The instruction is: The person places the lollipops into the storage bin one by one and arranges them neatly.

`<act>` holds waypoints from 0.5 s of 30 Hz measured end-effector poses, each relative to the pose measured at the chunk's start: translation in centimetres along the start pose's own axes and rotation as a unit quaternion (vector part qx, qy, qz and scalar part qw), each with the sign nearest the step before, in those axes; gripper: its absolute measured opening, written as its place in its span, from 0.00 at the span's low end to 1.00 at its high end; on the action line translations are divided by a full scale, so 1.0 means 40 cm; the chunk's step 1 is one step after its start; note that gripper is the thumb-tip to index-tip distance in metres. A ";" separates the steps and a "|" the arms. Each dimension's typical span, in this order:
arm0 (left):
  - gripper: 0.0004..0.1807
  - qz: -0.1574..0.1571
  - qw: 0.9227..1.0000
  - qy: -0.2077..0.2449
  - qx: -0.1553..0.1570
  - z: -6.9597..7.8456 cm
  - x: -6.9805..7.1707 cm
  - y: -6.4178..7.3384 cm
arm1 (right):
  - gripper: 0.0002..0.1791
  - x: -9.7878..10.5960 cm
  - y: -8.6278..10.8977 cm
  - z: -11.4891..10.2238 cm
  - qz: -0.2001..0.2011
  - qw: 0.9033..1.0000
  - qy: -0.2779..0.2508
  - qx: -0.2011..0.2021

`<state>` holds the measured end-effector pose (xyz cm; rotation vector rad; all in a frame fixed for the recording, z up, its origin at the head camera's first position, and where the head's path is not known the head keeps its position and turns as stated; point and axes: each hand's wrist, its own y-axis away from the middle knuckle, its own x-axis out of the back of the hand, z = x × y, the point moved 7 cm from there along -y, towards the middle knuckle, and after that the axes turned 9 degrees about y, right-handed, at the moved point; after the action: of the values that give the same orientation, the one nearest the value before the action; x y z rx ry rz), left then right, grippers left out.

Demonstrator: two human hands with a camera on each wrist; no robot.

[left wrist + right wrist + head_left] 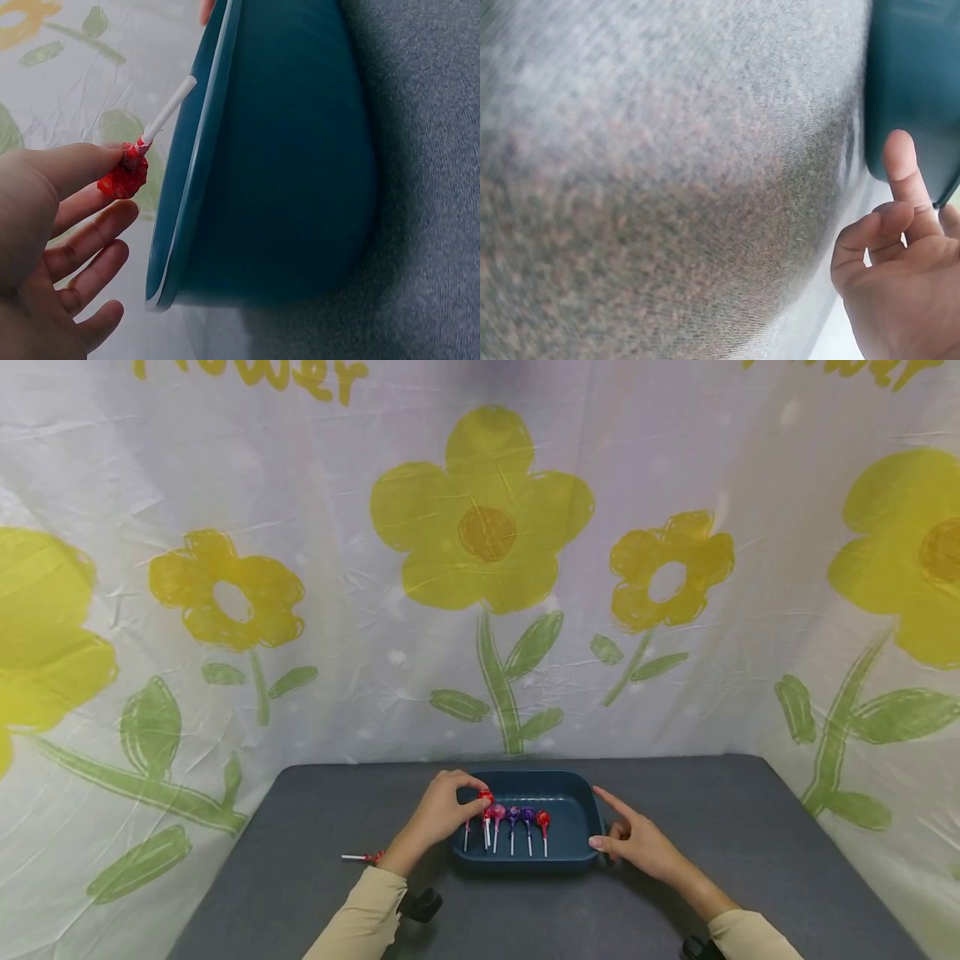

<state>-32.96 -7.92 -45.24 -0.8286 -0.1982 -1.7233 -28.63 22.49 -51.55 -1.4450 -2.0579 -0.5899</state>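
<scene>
A dark blue-green rectangular dish (573, 827) sits on the table. In the head view, my left hand (442, 814) is over the dish's left part, pinching a red-wrapped lollipop (124, 176) by its candy end between thumb and forefinger. Its white stick points at the dish rim in the left wrist view; the other fingers are spread loosely. Several lollipops, including a purple one (528, 817) and a red one (543, 821), lie side by side in the dish, sticks toward me. My right hand (645, 843) touches the dish's right end with extended forefinger and thumb; its other fingers bend inward.
One more red lollipop (367, 857) lies on the grey table (300, 827) left of the dish, partly hidden by my left wrist. A white curtain (337, 693) printed with yellow flowers hangs behind the table and along both sides.
</scene>
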 end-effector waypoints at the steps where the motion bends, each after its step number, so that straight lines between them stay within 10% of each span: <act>1: 0.09 -0.002 1.000 0.000 0.000 0.001 -0.003 -0.001 | 0.48 0.000 0.001 0.000 0.000 1.000 0.000 -0.001; 15: 0.09 -0.028 1.000 0.001 -0.004 0.014 -0.050 -0.016 | 0.47 -0.001 0.005 0.000 0.001 1.000 0.005 -0.007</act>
<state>-33.12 -5.84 -45.87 -0.8336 -0.2137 -1.7781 -28.42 22.54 -51.58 -1.4481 -2.0479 -0.6112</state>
